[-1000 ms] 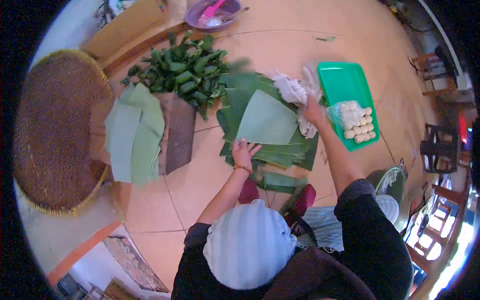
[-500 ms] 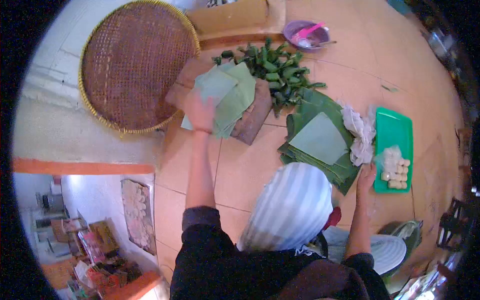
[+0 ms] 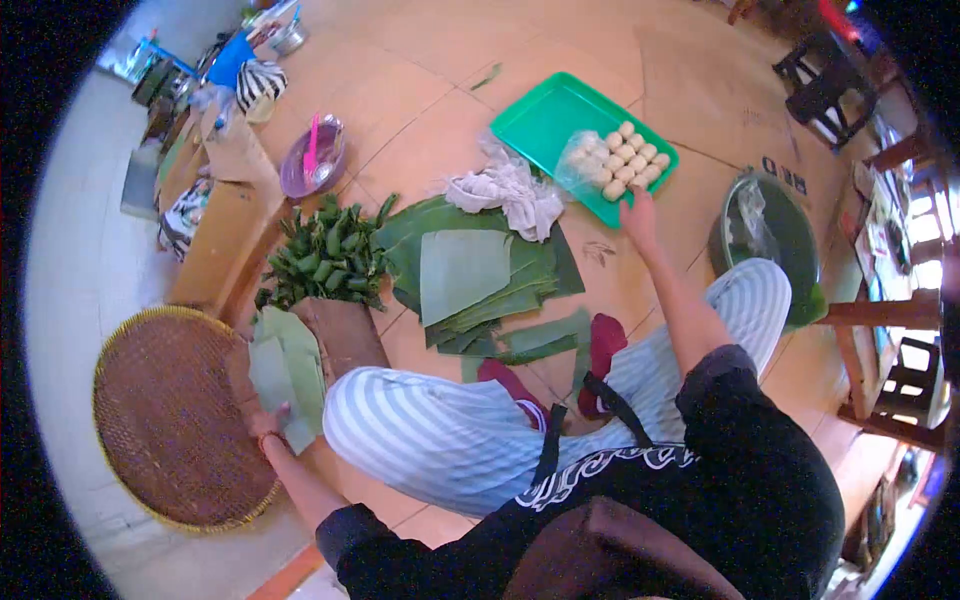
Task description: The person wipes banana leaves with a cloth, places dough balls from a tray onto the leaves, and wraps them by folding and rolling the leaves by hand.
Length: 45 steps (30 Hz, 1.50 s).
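My left hand rests at the lower edge of a stack of pale green leaf sheets, its thumb spread apart from the fingers. The stack lies partly on a brown board. On the right, my right hand reaches over the near rim of a green tray, fingertips at the nearest of several whitish, rounded dough pieces; its fingers look apart. Clear plastic covers some of the pieces. Between my hands lies a pile of dark green leaves with a pale sheet on top.
A round woven basket stands at the left. Behind the leaves are green wrapped bundles, a purple bowl with a pink utensil, and a white cloth. A dark green tub stands at the right.
My view has turned to the right. My right hand has moved from beside the leaf pile to the dough pieces on the tray. My left hand has shifted to the leaf stack's near edge.
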{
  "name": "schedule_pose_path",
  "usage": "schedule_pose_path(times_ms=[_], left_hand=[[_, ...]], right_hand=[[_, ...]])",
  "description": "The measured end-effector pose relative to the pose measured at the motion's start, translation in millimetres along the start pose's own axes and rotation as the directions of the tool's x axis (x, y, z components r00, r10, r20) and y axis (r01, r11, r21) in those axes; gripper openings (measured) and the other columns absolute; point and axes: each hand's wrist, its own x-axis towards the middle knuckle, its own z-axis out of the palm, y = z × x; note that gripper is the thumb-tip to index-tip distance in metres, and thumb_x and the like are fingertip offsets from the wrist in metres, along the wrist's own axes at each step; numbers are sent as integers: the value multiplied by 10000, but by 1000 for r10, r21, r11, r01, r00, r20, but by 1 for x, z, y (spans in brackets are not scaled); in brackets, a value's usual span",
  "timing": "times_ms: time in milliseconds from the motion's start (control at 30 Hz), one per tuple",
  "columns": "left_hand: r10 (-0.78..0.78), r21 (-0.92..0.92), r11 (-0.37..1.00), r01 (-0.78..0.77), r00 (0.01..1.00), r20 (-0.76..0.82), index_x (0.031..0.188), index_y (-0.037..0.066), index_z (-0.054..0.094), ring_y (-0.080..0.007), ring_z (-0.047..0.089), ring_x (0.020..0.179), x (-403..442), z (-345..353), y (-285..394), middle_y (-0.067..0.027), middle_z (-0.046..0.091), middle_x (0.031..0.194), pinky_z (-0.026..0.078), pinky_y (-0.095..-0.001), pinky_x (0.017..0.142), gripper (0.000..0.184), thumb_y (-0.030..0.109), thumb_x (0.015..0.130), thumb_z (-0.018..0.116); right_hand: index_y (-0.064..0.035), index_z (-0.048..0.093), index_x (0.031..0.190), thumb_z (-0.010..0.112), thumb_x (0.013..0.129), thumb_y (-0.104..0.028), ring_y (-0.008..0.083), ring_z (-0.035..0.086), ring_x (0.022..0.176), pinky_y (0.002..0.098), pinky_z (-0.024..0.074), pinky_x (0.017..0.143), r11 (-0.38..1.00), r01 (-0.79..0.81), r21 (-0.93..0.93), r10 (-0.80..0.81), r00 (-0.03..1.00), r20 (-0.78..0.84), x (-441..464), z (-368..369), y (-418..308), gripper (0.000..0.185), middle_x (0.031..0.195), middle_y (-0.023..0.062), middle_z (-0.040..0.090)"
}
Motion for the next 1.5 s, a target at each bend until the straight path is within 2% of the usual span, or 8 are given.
schedule_pose_path(times_ms=[300, 500, 600, 700, 1100, 1300, 1400, 1500], left_hand=[[19, 249, 967, -59, 987, 161, 981, -59, 563, -306, 604, 849, 32, 35, -59, -191, 609, 982, 479, -406, 752, 746, 540, 573, 739], [-232, -406, 842, 355, 918, 322, 863, -11, 558, -214, 554, 646, 13, 24, -70, -119, 608, 801, 477, -358, 587, 515, 331, 572, 811], [-269, -483, 801, 353, 934, 236, 848, -5, 561, -203, 549, 633, -1, 14, -48, -106, 603, 779, 467, -349, 564, 451, 269, 584, 803], [-305, -543, 764, 349, 937, 172, 833, 2, 563, -192, 544, 620, -20, -5, -33, -92, 598, 757, 456, -339, 542, 390, 208, 596, 796], [-111, -662, 749, -22, 981, -158, 955, 21, 495, -181, 484, 763, -38, -59, -40, -61, 517, 865, 420, -315, 682, 256, 63, 726, 603], [-412, -987, -120, -109, 910, -50, 1092, 22, 484, -221, 511, 854, -78, -163, 1, -75, 532, 959, 442, -354, 751, 416, 193, 736, 613], [-197, -847, -503, -174, 977, -84, 1153, 47, 459, -188, 471, 857, -107, -218, 61, -54, 488, 968, 428, -337, 729, 384, 146, 795, 560], [290, -334, -923, 193, 918, -269, 1158, 81, 456, -136, 424, 849, -137, -264, 163, -34, 427, 954, 404, -288, 684, 317, 91, 843, 489]], right_hand=[[-94, 488, 1150, 608, 712, -155, 311, 446, 1111, 486, 384, 861, 925, 305, -227, -292, 952, 92, 69, 57, -43, 458, 1190, 161, 490], [-116, 515, 1110, 599, 705, -125, 306, 449, 1114, 497, 394, 861, 864, 266, -428, -204, 961, 187, 67, 87, -60, 413, 1181, 136, 499], [-93, 548, 1067, 553, 705, -59, 323, 495, 1048, 438, 413, 864, 987, 65, -144, 30, 817, 576, 74, 132, -11, 364, 1092, 156, 533], [-54, 570, 1005, 532, 682, -10, 333, 529, 970, 397, 430, 840, 935, 333, -121, -227, 827, 515, 91, 92, -16, 329, 1015, 175, 546], [-62, 532, 1040, 489, 732, -73, 254, 500, 989, 393, 414, 810, 674, 638, -372, -350, 719, 600, 65, 46, 61, 311, 987, 102, 572], [-92, 568, 990, 498, 735, -112, 247, 549, 940, 410, 424, 769, 690, 586, -425, -99, 658, 747, 74, 43, 33, 265, 891, 108, 606], [-82, 584, 958, 547, 724, -181, 273, 591, 824, 414, 452, 706, 858, 382, -343, -70, 748, 660, 62, 62, 64, 256, 852, 128, 618], [-60, 595, 924, 609, 696, -278, 312, 598, 730, 409, 461, 651, 927, 265, -265, -47, 783, 621, 52, 47, 55, 316, 833, 158, 623]])
